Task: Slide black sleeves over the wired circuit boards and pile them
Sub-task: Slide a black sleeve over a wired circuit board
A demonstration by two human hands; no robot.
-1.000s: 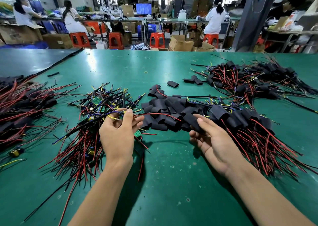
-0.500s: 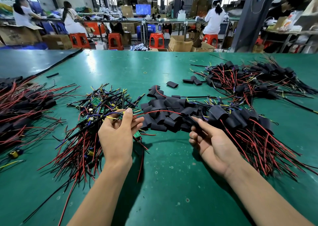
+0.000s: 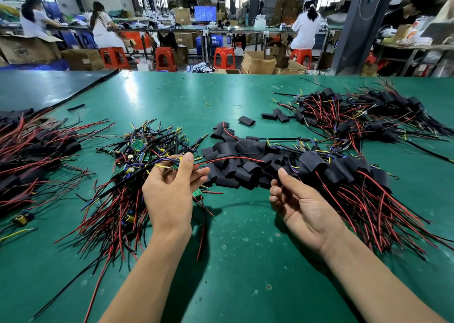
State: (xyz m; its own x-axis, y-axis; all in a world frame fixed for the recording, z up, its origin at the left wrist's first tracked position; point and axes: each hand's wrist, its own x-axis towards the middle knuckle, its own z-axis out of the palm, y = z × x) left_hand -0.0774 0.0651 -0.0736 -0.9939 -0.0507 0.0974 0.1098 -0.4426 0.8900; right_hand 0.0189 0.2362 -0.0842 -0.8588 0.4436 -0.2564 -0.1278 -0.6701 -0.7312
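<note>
1. The left hand [image 3: 169,192] has its fingers curled round a wired circuit board [image 3: 175,166]: a small green board with thin blue, yellow and red leads, pinched between thumb and fingertips.
2. The right hand [image 3: 303,207] lies palm up, its thumb raised and fingers curled at the near edge of the loose black sleeves [image 3: 245,158]. Whether it pinches one cannot be told.
3. These sleeves are short, matte, flattened tubes heaped between the two hands and just beyond them.
4. Under and left of the left hand lies a tangle of bare boards [image 3: 134,155], green with glossy red and black wires fanned toward the person.
5. Right of the right hand lies a pile of sleeved boards [image 3: 344,172], with red leads trailing out.
6. The table [image 3: 245,261] is smooth green matting, speckled with pale spots.
7. Print on a cardboard box [image 3: 29,51] far beyond the left hand is too blurred to read.
</note>
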